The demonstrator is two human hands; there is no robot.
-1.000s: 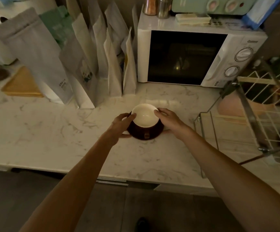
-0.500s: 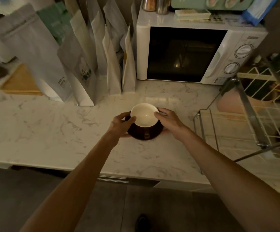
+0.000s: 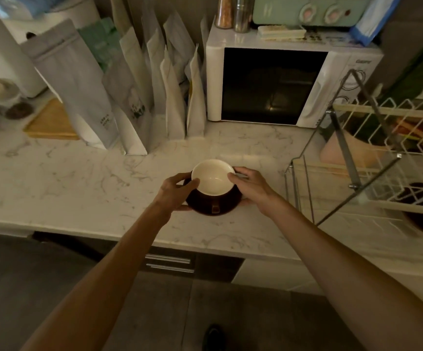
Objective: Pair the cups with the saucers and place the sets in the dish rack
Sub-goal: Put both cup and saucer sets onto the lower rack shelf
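Head view. One cup [image 3: 212,179], cream inside and dark outside, sits on a dark saucer [image 3: 214,203] on the marble worktop [image 3: 78,183], in front of the microwave [image 3: 276,84]. Pairing of this set looks done. Left hand [image 3: 173,192] curls round the saucer's left edge, thumb against the cup wall; right hand [image 3: 249,184] does the same on the right side, thumb at the cup rim. Each grip is partly closed on the set, fingers tucked at or under the saucer edge. Cannot tell whether the saucer is lifted clear of the worktop or resting on it.

Dish rack [image 3: 372,158] stands just to the right, near the set. Something dark lies in its lower tier, too dim to name. Judgement: this set's transfer into the rack remains. No other loose cups or saucers show on the worktop.
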